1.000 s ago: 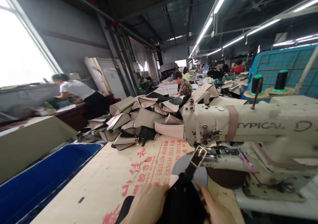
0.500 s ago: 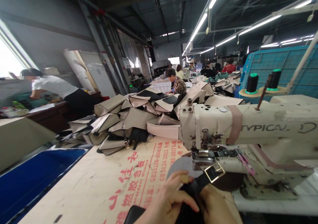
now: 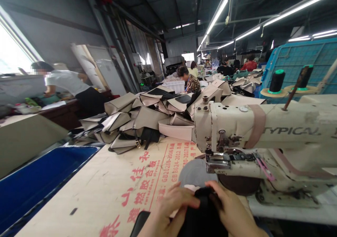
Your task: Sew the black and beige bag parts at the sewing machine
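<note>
Both hands sit at the bottom edge of the head view, closed on a black bag piece [image 3: 204, 216]. My left hand [image 3: 168, 212] pinches its top left edge with thumb and fingers. My right hand [image 3: 233, 212] wraps over its right side. The strap and brass buckle are hidden under my fingers. Just beyond the hands lies a grey round pad [image 3: 196, 172], and above it stands the cream sewing machine [image 3: 263, 139] with its needle head [image 3: 216, 149].
A printed cardboard sheet [image 3: 123, 184] covers the table. A heap of beige and black bag parts [image 3: 147, 119] lies behind it. A blue bin [image 3: 39, 181] sits at left. Thread spools [image 3: 276, 81] top the machine. Other people work at the benches beyond.
The strap with the brass buckle, which stuck up toward the machine, has been folded down under my hands. Both hands have closed together over the black piece.
</note>
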Demonstrator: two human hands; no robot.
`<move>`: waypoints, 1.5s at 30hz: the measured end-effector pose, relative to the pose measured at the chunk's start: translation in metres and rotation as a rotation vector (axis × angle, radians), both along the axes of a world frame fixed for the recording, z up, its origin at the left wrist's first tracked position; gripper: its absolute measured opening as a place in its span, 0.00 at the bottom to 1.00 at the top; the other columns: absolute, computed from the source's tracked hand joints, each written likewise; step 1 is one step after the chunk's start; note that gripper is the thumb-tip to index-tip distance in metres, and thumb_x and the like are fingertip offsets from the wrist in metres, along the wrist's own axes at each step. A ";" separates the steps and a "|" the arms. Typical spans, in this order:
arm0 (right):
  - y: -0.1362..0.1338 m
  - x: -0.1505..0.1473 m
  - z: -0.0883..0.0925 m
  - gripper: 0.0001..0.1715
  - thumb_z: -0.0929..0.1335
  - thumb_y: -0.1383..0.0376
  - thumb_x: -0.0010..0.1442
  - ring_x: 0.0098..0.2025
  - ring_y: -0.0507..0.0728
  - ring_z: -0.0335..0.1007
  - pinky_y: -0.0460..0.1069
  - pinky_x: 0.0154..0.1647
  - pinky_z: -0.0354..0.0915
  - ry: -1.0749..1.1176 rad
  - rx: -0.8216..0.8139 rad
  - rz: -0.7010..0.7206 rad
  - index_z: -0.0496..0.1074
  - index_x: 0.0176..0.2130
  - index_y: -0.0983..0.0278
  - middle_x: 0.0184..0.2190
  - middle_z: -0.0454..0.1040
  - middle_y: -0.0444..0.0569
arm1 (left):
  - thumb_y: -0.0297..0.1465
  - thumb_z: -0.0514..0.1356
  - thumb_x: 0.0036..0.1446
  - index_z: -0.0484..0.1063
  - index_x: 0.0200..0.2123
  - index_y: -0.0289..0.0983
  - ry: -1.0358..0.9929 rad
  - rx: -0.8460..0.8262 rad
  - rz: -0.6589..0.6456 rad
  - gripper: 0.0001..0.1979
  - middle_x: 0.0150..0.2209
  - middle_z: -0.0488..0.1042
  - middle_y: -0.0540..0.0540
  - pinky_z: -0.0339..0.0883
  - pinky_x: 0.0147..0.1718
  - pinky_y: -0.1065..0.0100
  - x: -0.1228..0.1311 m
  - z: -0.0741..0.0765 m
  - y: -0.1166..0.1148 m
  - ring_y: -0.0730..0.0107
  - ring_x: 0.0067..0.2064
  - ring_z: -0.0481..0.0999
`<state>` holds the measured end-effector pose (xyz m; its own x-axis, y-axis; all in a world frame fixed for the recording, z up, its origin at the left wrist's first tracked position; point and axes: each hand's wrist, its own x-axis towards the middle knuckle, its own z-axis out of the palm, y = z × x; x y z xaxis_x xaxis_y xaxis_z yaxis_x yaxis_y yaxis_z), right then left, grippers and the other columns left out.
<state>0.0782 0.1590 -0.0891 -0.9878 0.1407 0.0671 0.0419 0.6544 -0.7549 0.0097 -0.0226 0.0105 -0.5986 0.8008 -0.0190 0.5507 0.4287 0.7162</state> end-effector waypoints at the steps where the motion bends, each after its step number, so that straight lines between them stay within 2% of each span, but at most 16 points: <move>1: 0.000 -0.001 0.002 0.21 0.55 0.73 0.58 0.44 0.57 0.68 0.50 0.43 0.64 -0.021 0.010 -0.012 0.62 0.49 0.64 0.42 0.71 0.51 | 0.30 0.51 0.57 0.68 0.40 0.45 0.048 0.030 0.119 0.09 0.43 0.70 0.53 0.53 0.54 0.63 0.000 -0.006 0.001 0.70 0.50 0.65; 2: 0.000 -0.002 0.004 0.21 0.55 0.73 0.58 0.43 0.57 0.68 0.50 0.42 0.64 -0.028 0.014 -0.018 0.62 0.50 0.64 0.41 0.72 0.51 | 0.33 0.54 0.55 0.66 0.41 0.44 0.087 0.040 0.215 0.09 0.44 0.69 0.50 0.58 0.50 0.64 -0.001 -0.011 0.004 0.68 0.48 0.66; 4: 0.002 -0.006 0.004 0.21 0.56 0.73 0.59 0.43 0.57 0.68 0.49 0.43 0.63 -0.012 0.007 -0.006 0.61 0.51 0.65 0.41 0.72 0.52 | 0.37 0.58 0.51 0.64 0.40 0.41 0.128 -0.006 0.281 0.13 0.41 0.69 0.48 0.62 0.42 0.65 -0.004 -0.022 0.013 0.66 0.43 0.68; 7: 0.007 -0.013 0.000 0.19 0.57 0.72 0.60 0.45 0.57 0.67 0.49 0.46 0.61 0.049 -0.020 0.026 0.63 0.50 0.66 0.41 0.72 0.53 | 0.39 0.61 0.47 0.64 0.34 0.39 0.140 -0.095 0.237 0.14 0.34 0.68 0.50 0.61 0.32 0.68 -0.015 -0.033 0.030 0.69 0.33 0.68; 10: 0.014 -0.015 -0.003 0.17 0.57 0.71 0.61 0.48 0.56 0.64 0.50 0.51 0.59 0.158 -0.040 0.094 0.67 0.48 0.65 0.44 0.69 0.52 | 0.38 0.64 0.42 0.63 0.30 0.38 0.195 -0.121 0.225 0.16 0.32 0.67 0.52 0.59 0.29 0.70 -0.025 -0.041 0.042 0.70 0.31 0.67; 14: 0.017 -0.014 0.001 0.15 0.60 0.64 0.63 0.51 0.56 0.57 0.52 0.54 0.55 0.257 -0.054 0.126 0.66 0.48 0.65 0.46 0.66 0.51 | 0.33 0.62 0.46 0.61 0.26 0.37 0.346 -0.129 0.202 0.11 0.30 0.67 0.51 0.57 0.29 0.71 -0.027 -0.049 0.046 0.70 0.32 0.66; 18: 0.019 -0.017 0.003 0.11 0.64 0.60 0.60 0.42 0.55 0.61 0.49 0.44 0.59 0.318 -0.045 0.129 0.69 0.39 0.65 0.36 0.69 0.47 | 0.28 0.58 0.51 0.63 0.26 0.36 0.437 -0.136 0.137 0.05 0.29 0.68 0.50 0.56 0.28 0.71 -0.022 -0.052 0.043 0.70 0.32 0.66; 21: 0.022 -0.020 0.002 0.11 0.64 0.60 0.60 0.36 0.53 0.63 0.47 0.38 0.59 0.321 -0.059 0.202 0.71 0.32 0.65 0.31 0.70 0.45 | 0.30 0.60 0.51 0.67 0.29 0.36 0.347 -0.112 0.005 0.04 0.31 0.70 0.50 0.59 0.31 0.71 -0.024 -0.045 0.038 0.69 0.35 0.68; 24: 0.025 -0.019 0.001 0.11 0.64 0.60 0.61 0.37 0.52 0.63 0.46 0.37 0.58 0.318 -0.100 0.295 0.71 0.35 0.63 0.33 0.70 0.45 | 0.33 0.59 0.52 0.70 0.33 0.38 0.182 -0.016 -0.105 0.05 0.34 0.70 0.50 0.61 0.36 0.73 -0.027 -0.037 0.033 0.72 0.37 0.69; 26: 0.025 -0.018 0.002 0.12 0.63 0.59 0.62 0.37 0.53 0.63 0.47 0.38 0.58 0.308 -0.068 0.325 0.71 0.35 0.64 0.32 0.70 0.46 | 0.33 0.55 0.57 0.69 0.30 0.37 0.151 0.012 -0.068 0.07 0.33 0.70 0.50 0.61 0.35 0.73 -0.027 -0.036 0.033 0.73 0.36 0.69; 28: 0.025 -0.016 0.005 0.15 0.61 0.59 0.63 0.35 0.53 0.63 0.47 0.36 0.58 0.288 -0.006 0.338 0.71 0.31 0.65 0.29 0.69 0.46 | 0.33 0.51 0.59 0.66 0.27 0.37 0.180 0.001 0.005 0.10 0.31 0.69 0.50 0.61 0.32 0.73 -0.024 -0.041 0.034 0.74 0.34 0.69; 32: 0.024 -0.016 0.009 0.14 0.60 0.61 0.64 0.35 0.53 0.63 0.47 0.38 0.57 0.238 0.015 0.386 0.70 0.32 0.64 0.28 0.70 0.44 | 0.30 0.53 0.58 0.64 0.35 0.38 0.230 0.065 0.131 0.03 0.31 0.70 0.51 0.63 0.34 0.72 -0.020 -0.059 0.036 0.74 0.33 0.70; 34: 0.024 -0.017 0.010 0.13 0.60 0.62 0.64 0.36 0.52 0.63 0.47 0.39 0.57 0.228 -0.008 0.406 0.70 0.34 0.63 0.30 0.70 0.43 | 0.29 0.52 0.59 0.65 0.39 0.39 0.273 0.096 0.070 0.05 0.33 0.70 0.51 0.64 0.36 0.72 -0.021 -0.066 0.034 0.74 0.35 0.70; 36: 0.025 -0.018 0.009 0.14 0.59 0.61 0.64 0.35 0.52 0.63 0.47 0.37 0.57 0.231 -0.010 0.404 0.70 0.33 0.64 0.29 0.70 0.44 | 0.29 0.50 0.60 0.66 0.42 0.41 0.322 0.085 -0.050 0.09 0.34 0.71 0.50 0.64 0.37 0.71 -0.024 -0.068 0.031 0.73 0.36 0.70; 41: 0.025 -0.020 0.007 0.21 0.59 0.59 0.64 0.29 0.52 0.59 0.46 0.30 0.55 0.252 0.022 0.353 0.64 0.23 0.65 0.22 0.63 0.43 | 0.26 0.46 0.61 0.60 0.53 0.43 0.373 -0.073 -0.224 0.18 0.40 0.69 0.47 0.64 0.42 0.69 -0.028 -0.058 0.021 0.69 0.41 0.68; 45: 0.024 -0.022 0.004 0.22 0.59 0.58 0.63 0.29 0.51 0.59 0.46 0.30 0.55 0.251 -0.040 0.318 0.62 0.22 0.65 0.22 0.63 0.43 | 0.26 0.46 0.61 0.66 0.47 0.42 0.363 -0.128 -0.226 0.15 0.39 0.68 0.47 0.64 0.41 0.68 -0.027 -0.049 0.024 0.67 0.41 0.66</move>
